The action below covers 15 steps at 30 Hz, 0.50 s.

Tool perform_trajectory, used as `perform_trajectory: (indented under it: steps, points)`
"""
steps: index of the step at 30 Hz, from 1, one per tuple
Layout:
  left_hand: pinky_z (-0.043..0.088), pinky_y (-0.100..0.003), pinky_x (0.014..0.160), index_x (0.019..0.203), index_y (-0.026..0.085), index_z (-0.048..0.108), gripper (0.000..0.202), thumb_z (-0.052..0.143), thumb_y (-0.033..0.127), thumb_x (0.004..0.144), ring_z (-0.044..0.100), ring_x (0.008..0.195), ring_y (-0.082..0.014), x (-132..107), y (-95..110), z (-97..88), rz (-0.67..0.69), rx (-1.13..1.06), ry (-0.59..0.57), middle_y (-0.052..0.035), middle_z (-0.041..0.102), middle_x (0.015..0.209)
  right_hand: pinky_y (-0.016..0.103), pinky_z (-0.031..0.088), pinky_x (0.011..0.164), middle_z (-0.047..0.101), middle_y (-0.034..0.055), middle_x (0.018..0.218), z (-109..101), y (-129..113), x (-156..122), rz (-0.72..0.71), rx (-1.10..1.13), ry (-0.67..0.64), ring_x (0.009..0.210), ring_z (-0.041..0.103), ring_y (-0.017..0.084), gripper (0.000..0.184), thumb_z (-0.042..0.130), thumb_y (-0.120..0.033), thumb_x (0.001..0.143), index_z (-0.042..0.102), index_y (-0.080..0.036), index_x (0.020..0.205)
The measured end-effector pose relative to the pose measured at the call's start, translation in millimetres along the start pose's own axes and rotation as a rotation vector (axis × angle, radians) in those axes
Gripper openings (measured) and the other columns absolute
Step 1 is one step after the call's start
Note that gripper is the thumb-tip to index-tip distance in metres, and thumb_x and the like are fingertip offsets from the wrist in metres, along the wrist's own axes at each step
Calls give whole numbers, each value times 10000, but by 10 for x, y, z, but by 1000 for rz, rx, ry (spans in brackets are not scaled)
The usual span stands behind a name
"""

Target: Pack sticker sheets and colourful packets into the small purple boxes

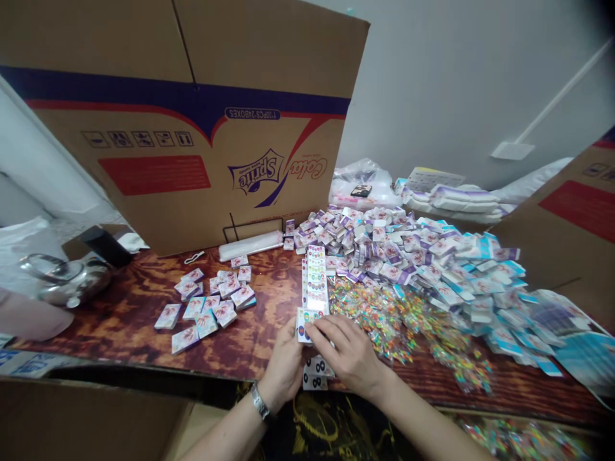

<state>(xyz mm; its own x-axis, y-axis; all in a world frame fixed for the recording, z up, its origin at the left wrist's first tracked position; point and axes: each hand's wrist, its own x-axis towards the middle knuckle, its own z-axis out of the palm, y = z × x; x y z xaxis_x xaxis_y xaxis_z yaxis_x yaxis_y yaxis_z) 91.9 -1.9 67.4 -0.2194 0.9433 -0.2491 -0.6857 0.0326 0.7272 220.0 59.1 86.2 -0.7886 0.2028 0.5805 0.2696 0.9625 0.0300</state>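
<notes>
In the middle, near the table's front edge, my left hand (284,365) is closed on a strip of colourful stickers (307,317) from its left side. My right hand (350,352) is bent over the same strip from the right, fingertips pressing its face. Beyond my hands, long white sticker sheets (317,272) with small coloured prints lie flat on the table. Below my hands, more sticker strip (316,374) with dark round prints hangs over the edge. Right beside my right hand lie small clear bags of coloured beads or candy (375,320).
A large pile of small printed boxes (394,246) covers the right. Several closed boxes (206,320) lie left. A big cardboard carton (173,166) stands behind, another carton (571,237) at right. A metal kettle (72,278) and a clear plastic roll (251,246) are on the table (129,333).
</notes>
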Motion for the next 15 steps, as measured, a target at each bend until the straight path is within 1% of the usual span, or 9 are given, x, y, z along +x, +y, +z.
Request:
perform_trajectory:
  steps: [2, 4, 6, 8, 10, 12, 13, 15]
  points:
    - [443, -206, 603, 887, 161, 647, 266, 664, 386, 744, 582, 725, -135, -13, 31, 3, -86, -121, -17, -33, 653, 817, 414, 454, 871, 636, 124, 1075, 27, -12, -35, 24, -31, -28, 1002, 538, 246, 322, 463, -224, 911, 552, -123, 1203]
    - [460, -231, 637, 954, 165, 643, 356, 570, 478, 799, 592, 800, -159, -23, 60, -3, -157, -188, -44, -55, 655, 894, 426, 445, 880, 640, 122, 1068, 43, 1, -57, 12, -43, -43, 1002, 537, 245, 315, 454, -239, 916, 557, -123, 1190]
    - [469, -247, 689, 987, 172, 632, 343, 562, 460, 816, 586, 875, -171, -23, 70, -20, -159, -167, -51, -64, 646, 968, 425, 436, 886, 647, 113, 1052, 50, 16, -67, -24, -34, -30, 991, 542, 234, 277, 425, -174, 918, 576, -127, 1145]
    - [466, -248, 717, 945, 173, 633, 247, 617, 373, 800, 578, 890, -166, -10, 62, -46, -118, -95, -50, -56, 643, 977, 396, 445, 862, 655, 99, 1009, 50, 16, -65, -24, 23, -12, 954, 553, 215, 242, 420, -131, 910, 601, -140, 1072]
    - [465, -258, 731, 912, 164, 637, 203, 644, 323, 785, 579, 863, -162, 8, 50, -76, -89, -21, -78, -56, 647, 945, 336, 469, 780, 646, 87, 927, 41, 4, -51, 74, 125, -13, 877, 561, 192, 195, 438, -148, 909, 618, -153, 983]
    - [468, -273, 730, 902, 147, 646, 215, 646, 326, 782, 580, 821, -162, 22, 47, -100, -87, 38, -120, -67, 648, 908, 278, 471, 694, 609, 73, 854, 14, -1, -29, 225, 268, -52, 801, 554, 165, 180, 439, -182, 916, 618, -165, 918]
    - [472, -279, 724, 896, 140, 651, 229, 645, 339, 781, 580, 801, -162, 24, 52, -108, -91, 60, -133, -72, 647, 893, 259, 466, 674, 590, 63, 837, -5, 5, -17, 292, 350, -84, 782, 550, 154, 181, 434, -195, 920, 613, -170, 904]
    - [479, -290, 703, 882, 136, 660, 273, 620, 391, 793, 582, 775, -167, 17, 68, -113, -101, 94, -151, -79, 646, 880, 246, 456, 685, 575, 42, 837, -46, 34, 2, 400, 500, -146, 786, 550, 142, 156, 442, -211, 922, 595, -183, 911]
